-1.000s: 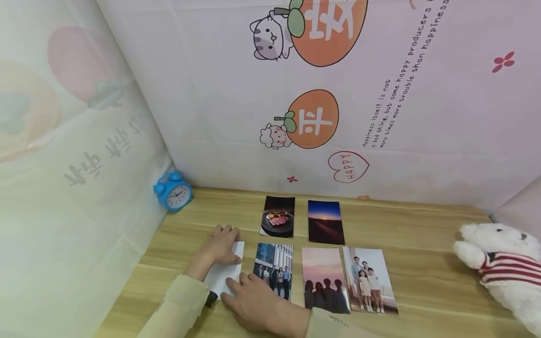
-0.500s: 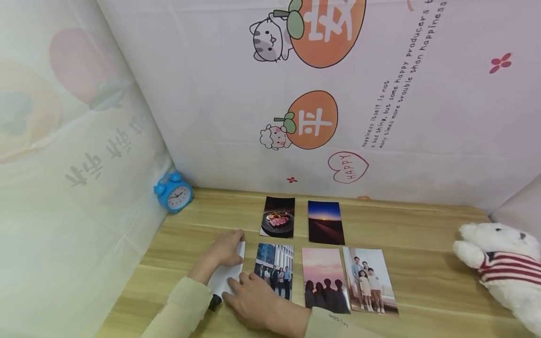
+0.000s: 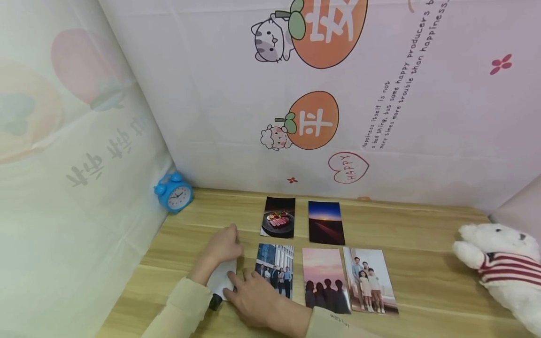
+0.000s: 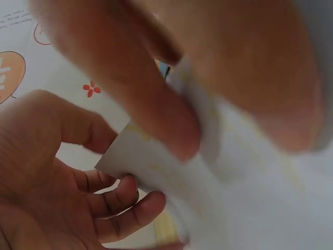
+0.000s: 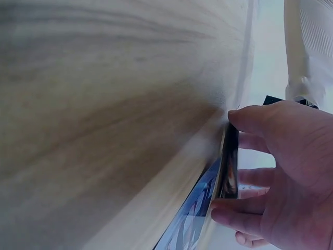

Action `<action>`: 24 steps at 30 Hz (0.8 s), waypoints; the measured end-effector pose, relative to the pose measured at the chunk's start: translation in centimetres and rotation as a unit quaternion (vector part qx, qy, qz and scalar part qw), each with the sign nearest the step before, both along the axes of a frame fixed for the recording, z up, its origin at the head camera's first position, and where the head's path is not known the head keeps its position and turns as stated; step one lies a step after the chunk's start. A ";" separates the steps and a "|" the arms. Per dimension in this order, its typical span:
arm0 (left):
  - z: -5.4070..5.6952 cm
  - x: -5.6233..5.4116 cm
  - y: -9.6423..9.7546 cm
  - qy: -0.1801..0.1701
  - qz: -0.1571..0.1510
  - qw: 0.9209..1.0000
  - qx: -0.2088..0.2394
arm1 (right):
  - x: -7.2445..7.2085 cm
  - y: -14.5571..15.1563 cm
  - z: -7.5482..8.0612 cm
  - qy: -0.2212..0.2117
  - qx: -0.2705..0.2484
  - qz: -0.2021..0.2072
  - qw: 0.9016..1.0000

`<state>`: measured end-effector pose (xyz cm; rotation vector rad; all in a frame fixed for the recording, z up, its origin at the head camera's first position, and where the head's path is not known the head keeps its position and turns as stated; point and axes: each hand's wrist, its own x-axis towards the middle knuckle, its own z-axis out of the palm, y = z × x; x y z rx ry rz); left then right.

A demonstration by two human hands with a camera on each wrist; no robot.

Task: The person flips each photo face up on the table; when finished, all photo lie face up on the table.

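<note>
Between both hands, in the head view, a photo print (image 3: 220, 283) shows its plain white back. My left hand (image 3: 222, 246) bends its fingers over the print's far end and pinches it; in the left wrist view, the white sheet (image 4: 229, 192) bows up between blurred fingers. My right hand (image 3: 255, 298) holds the near right edge. In the right wrist view, that hand (image 5: 291, 177) grips the print's edge, and a strip of its dark picture side (image 5: 230, 174) shows. The right forearm and fingers lie close beside a photo of people in suits (image 3: 274, 267), partly hiding it.
Farther back lie a food photo (image 3: 277, 218) and a sunset photo (image 3: 326, 223). To the right are a silhouette photo (image 3: 324, 277) and a family photo (image 3: 369, 281). A blue alarm clock (image 3: 174, 193) stands in the left corner; a white plush bear (image 3: 507, 272) lies far right.
The left hand's fingers have drawn together at the print's far end. The print's visible right edge has shifted slightly left. The right hand has barely moved.
</note>
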<state>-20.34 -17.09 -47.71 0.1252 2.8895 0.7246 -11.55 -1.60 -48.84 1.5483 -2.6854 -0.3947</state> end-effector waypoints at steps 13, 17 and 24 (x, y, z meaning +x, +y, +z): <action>0.6 0.4 0.1 0.015 -0.013 0.999 0.027 | -0.8 -0.3 -0.2 0.088 -0.092 0.066 0.990; 0.8 0.6 0.1 0.020 -0.005 0.999 0.042 | -0.8 -0.3 0.0 0.105 -0.125 0.085 0.983; 1.6 0.8 0.2 0.020 0.015 0.997 0.074 | -0.7 -0.3 0.6 0.106 -0.163 0.073 0.978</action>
